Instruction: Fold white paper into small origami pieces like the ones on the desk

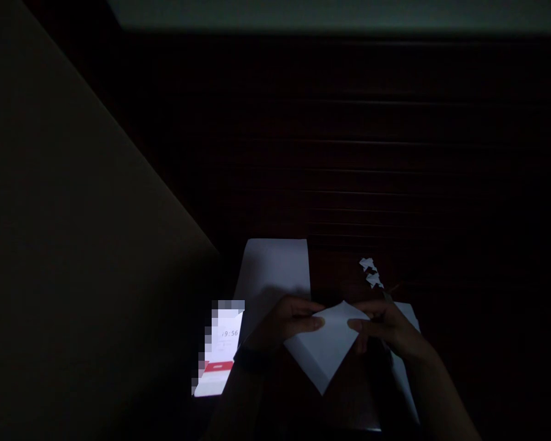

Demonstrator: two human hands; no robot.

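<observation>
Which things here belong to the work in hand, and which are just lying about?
Belongs: pointed white paper, left hand, right hand gripping it.
Probably lying about, unheld: larger sheet, lit screen, small white pieces, sheet near right wrist.

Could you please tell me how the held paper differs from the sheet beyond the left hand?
The held paper is pinched by the left hand and the right hand, while the sheet lies beyond the left hand. The held paper shows as a diamond, one corner pointing down the picture; the sheet shows a straight far edge. Both look pale and plain.
</observation>
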